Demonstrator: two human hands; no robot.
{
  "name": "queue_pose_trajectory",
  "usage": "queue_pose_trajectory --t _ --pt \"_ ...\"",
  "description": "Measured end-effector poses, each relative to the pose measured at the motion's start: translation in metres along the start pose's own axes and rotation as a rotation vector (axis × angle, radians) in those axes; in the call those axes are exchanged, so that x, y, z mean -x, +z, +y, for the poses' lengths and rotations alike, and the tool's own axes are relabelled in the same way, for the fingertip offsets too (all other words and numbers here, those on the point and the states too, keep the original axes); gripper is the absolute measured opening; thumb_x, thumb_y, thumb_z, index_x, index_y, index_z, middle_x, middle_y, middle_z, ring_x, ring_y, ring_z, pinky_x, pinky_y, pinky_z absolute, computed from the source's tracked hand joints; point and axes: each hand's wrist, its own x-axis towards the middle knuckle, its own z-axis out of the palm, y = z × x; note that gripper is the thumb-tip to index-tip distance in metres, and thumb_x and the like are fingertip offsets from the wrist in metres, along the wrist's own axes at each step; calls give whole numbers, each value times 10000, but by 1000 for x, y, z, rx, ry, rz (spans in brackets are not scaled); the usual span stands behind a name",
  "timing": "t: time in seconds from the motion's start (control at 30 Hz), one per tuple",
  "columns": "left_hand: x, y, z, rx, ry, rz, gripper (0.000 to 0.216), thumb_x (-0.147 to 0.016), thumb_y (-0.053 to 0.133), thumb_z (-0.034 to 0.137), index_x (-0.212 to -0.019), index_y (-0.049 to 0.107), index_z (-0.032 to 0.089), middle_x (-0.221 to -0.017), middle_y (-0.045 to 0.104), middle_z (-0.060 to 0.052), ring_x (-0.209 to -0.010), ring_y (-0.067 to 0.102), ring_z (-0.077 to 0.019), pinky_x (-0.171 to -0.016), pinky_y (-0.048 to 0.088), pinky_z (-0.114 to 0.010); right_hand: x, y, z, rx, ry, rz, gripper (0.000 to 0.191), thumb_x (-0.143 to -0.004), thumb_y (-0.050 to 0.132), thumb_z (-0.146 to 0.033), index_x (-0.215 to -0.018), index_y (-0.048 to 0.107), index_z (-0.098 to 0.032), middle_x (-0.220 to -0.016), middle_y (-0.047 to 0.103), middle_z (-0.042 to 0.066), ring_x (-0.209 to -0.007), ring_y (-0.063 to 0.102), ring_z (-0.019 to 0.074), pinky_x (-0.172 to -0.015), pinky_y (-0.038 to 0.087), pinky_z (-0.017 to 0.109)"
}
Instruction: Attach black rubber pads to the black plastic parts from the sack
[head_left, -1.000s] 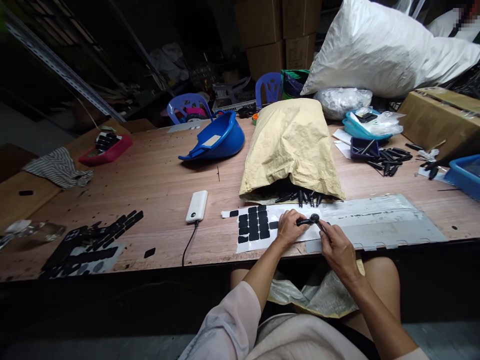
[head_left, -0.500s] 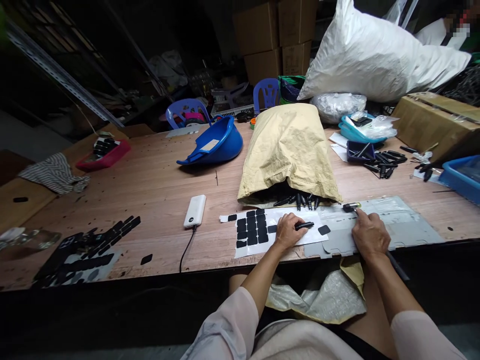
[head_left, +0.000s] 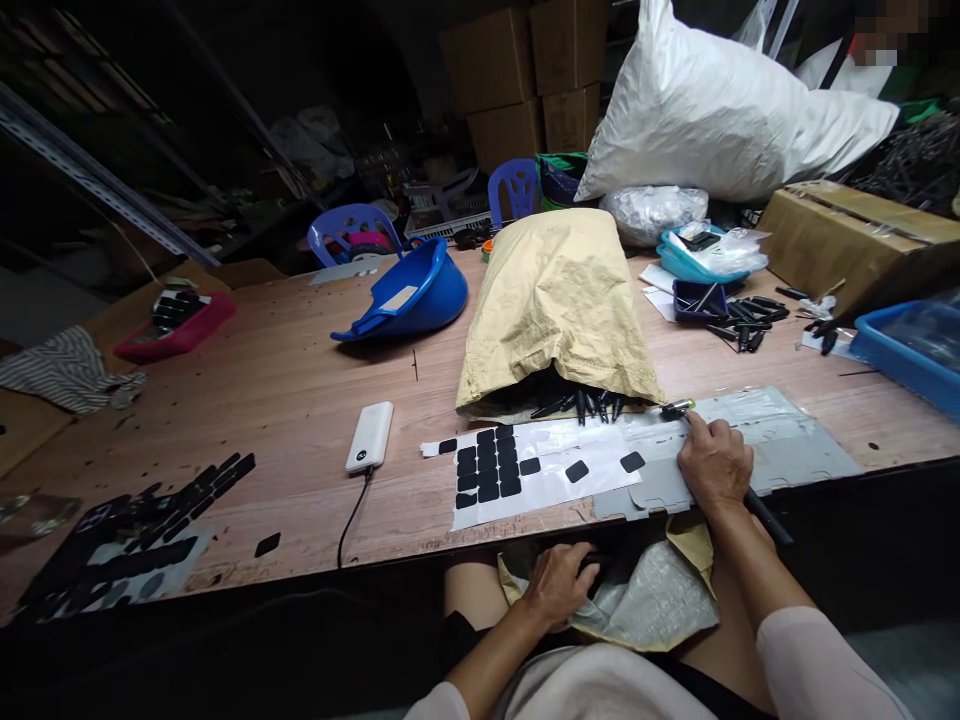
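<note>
My left hand (head_left: 559,585) is over the lap, at the mouth of a sack with a silvery lining (head_left: 649,590). Its thumb and fingers are curled around a dark spot, and what lies there is lost in shadow. In my right hand (head_left: 716,465) is a hammer (head_left: 769,518) with a dark handle; its head (head_left: 679,408) rests by the grey board (head_left: 795,450). Left of the board, a white sheet (head_left: 555,440) carries rows of black rounded patches (head_left: 487,465) and a few separate ones. Black pen-like pieces (head_left: 592,403) spill from a yellow sack (head_left: 551,300) behind it.
A white power bank (head_left: 371,435) with a cable lies left of the sheet. Farther back stands a blue scoop-shaped basin (head_left: 420,290). At right are a cardboard box (head_left: 855,240), a blue tray (head_left: 911,350) and more black pieces (head_left: 750,315). The table's front edge runs before the lap.
My left hand has left the white sheet with the black pen-like piece and dropped to the lap sack. A black patch it covered now shows. My right hand keeps the hammer; the view has shifted.
</note>
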Motion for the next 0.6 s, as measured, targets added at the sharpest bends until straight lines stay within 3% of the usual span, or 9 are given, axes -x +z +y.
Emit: queue_pose_trajectory --t 0.07,0.1,0.17,0.27,0.37,0.47,0.6 --pt "-2 2 -1 -54 -109 -64 458 -896 690 267 -1352 726 288 -1049 826 -68 -985 784 -287 -896 637 -393 0 -1 -2 13 0 -2 391 -1000 521 -222 -1294 777 -199 -928 628 123 -817 466 230 -687 238 366" --pt "-2 1 2 -60 -92 -78 499 -881 704 258 -1380 716 279 -1072 822 -80 -999 784 -296 -904 638 -402 1 -1 -3 16 0 1 387 -1004 518 -221 -1289 779 -196 -927 631 122 -812 466 227 -685 238 366" --pt "0 -6 15 -16 62 -64 449 -873 704 224 -1317 749 265 -1098 808 -91 -1000 780 -282 -898 637 -384 3 -2 -2 10 -4 3 378 -1003 527 -221 -1282 781 -195 -924 634 118 -807 469 221 -683 248 365" --pt "2 -20 42 75 355 57 276 -925 644 195 -1148 788 268 -1034 796 -80 -916 763 -233 -827 625 -351 5 -2 5 -31 9 -31 370 -977 565 -222 -1271 791 -224 -939 639 111 -811 486 220 -691 294 364" --pt "-9 -38 65 62 461 245 219 -967 621 216 -1102 784 274 -951 784 -83 -842 733 -240 -768 604 -408 -12 -3 13 -103 19 -89 338 -946 607 -271 -1209 818 -258 -973 651 113 -856 527 246 -726 381 380" --pt "-29 -57 73 25 435 386 179 -967 628 212 -1049 776 272 -924 764 -85 -826 699 -254 -725 574 -448 -65 -1 9 -206 -46 -59 367 -956 579 -318 -1229 814 -251 -1033 665 129 -942 570 279 -810 471 412" --pt "-47 -71 65 -19 362 482 205 -928 623 150 -1027 754 273 -900 735 -80 -821 658 -258 -685 559 -448 -178 25 -21 -347 -175 -53 441 -970 503 -277 -1300 782 -192 -1154 678 156 -1039 611 285 -928 504 414"
